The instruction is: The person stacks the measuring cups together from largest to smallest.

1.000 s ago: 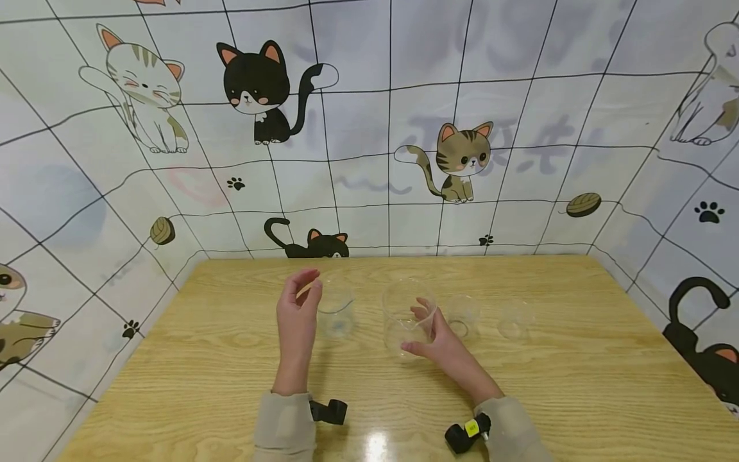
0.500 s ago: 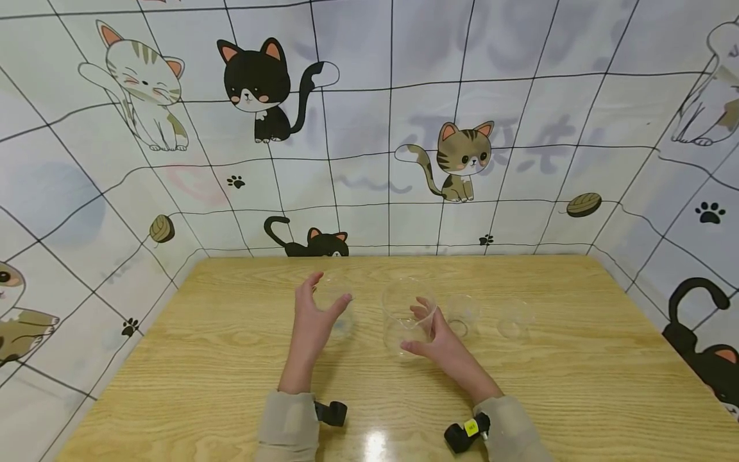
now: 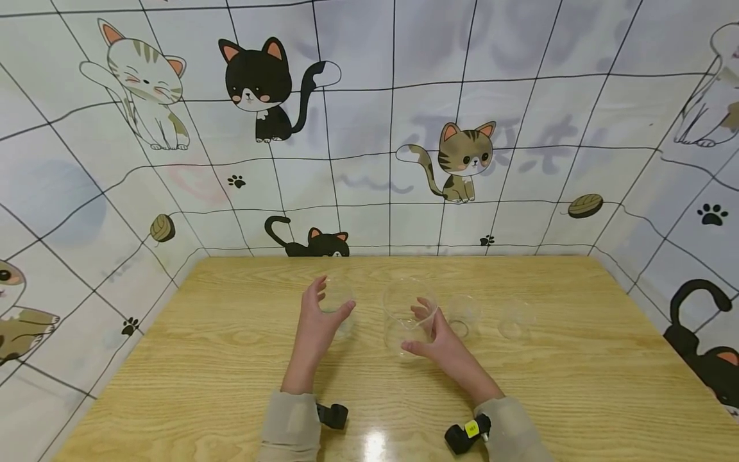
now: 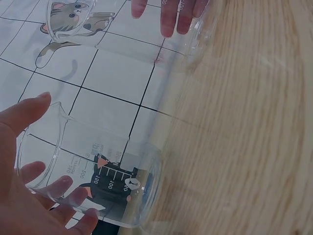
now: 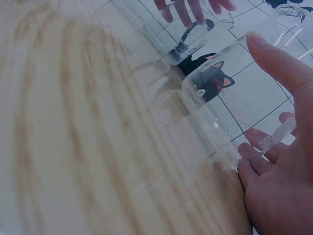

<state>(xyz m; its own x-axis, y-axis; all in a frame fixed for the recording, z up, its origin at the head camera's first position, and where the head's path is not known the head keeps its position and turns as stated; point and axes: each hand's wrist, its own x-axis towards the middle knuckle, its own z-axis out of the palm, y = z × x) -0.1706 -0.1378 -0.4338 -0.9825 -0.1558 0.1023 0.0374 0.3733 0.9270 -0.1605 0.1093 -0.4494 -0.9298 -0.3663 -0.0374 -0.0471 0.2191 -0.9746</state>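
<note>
A clear glass beaker [image 3: 344,328] with a pouring lip and printed volume marks stands left of centre on the wooden table. My left hand [image 3: 316,324] holds it from the left, thumb by the rim; in the left wrist view the fingers curve round the far side of this beaker [image 4: 107,169]. To its right stands a larger clear beaker [image 3: 404,308]. My right hand [image 3: 441,343] grips that one low on its right side, thumb in front and fingers behind, as the right wrist view shows on the larger beaker [image 5: 222,110].
Two smaller clear glass vessels, one [image 3: 464,314] just beyond my right hand and another [image 3: 516,319] farther right, stand in the same row. The wooden table [image 3: 219,359] ends at a cat-print cloth wall [image 3: 358,179] behind and on both sides.
My left hand has moved right and spread its thumb and fingers around the smaller beaker. The right hand stays on the larger beaker.
</note>
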